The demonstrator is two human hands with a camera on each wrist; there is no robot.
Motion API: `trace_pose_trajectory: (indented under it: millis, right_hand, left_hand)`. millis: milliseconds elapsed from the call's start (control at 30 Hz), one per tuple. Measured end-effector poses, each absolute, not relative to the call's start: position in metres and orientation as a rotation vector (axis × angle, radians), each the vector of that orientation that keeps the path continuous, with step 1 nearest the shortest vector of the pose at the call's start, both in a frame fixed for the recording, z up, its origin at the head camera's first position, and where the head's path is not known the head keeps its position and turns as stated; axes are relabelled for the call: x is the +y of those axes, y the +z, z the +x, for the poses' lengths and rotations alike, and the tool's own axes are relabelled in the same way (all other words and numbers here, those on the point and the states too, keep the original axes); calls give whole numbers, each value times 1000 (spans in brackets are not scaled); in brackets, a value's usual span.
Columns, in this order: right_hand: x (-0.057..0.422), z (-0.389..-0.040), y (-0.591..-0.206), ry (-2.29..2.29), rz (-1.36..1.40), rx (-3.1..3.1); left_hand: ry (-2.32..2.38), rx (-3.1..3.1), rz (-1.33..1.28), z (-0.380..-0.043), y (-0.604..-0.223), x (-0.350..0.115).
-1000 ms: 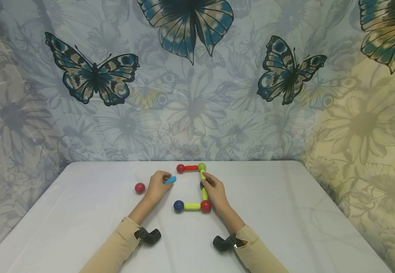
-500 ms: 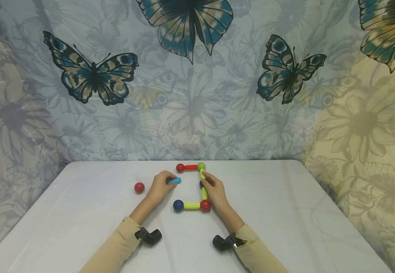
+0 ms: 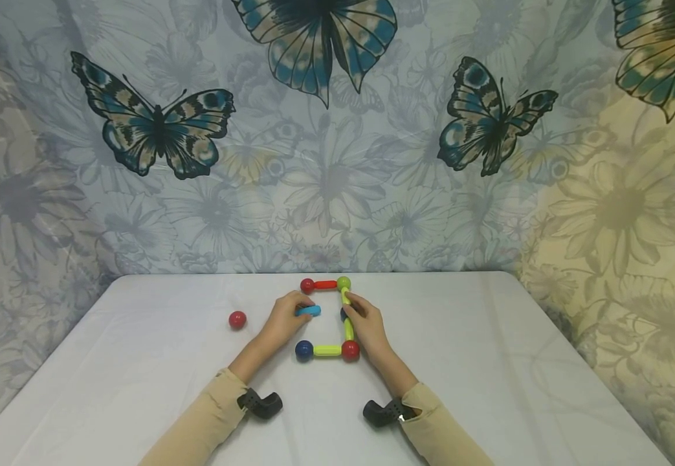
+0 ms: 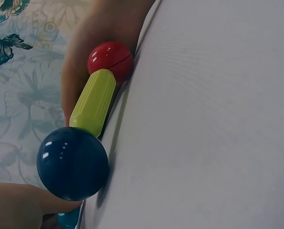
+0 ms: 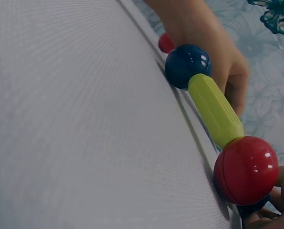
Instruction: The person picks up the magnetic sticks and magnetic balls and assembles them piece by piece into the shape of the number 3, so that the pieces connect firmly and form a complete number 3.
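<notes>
My left hand [image 3: 283, 318] pinches a light blue rod [image 3: 310, 310] inside the open left side of a rod-and-ball chain. My right hand [image 3: 369, 323] grips the chain's right side, by a middle dark blue ball [image 3: 343, 315] that its fingers partly cover. Above that ball a yellow-green rod leads to a green ball [image 3: 344, 282], then a red rod [image 3: 325, 285] and a red ball [image 3: 307, 285]. Nearer me, another red ball [image 3: 351, 351] joins a yellow-green rod [image 3: 327, 351] ending in a dark blue ball [image 3: 304, 351]. The left wrist view shows this near side [image 4: 95, 102] closely.
A loose red ball [image 3: 237, 320] lies on the white-covered table [image 3: 477, 362], left of my left hand. Behind the table's far edge hangs a cloth [image 3: 337, 194] with butterflies and flowers. Each wrist carries a black camera mount [image 3: 260, 404].
My left hand has moved right with the light blue rod, further into the chain's open side. The rod has turned closer to level. My right hand has stayed in place.
</notes>
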State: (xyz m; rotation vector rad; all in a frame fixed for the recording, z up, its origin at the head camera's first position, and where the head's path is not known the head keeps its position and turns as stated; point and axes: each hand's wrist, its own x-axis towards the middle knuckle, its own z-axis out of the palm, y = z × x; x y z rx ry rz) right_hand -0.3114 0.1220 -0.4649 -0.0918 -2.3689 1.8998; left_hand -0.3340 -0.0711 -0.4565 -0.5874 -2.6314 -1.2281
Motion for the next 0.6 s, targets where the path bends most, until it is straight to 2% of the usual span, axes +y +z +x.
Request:
trace_pose_trajectory:
  millis: [600]
  right_hand:
    - [123,-311,-464,1894,-84,-2375]
  left_hand:
    - [-1184,-2630,-680,-338,-458,-53]
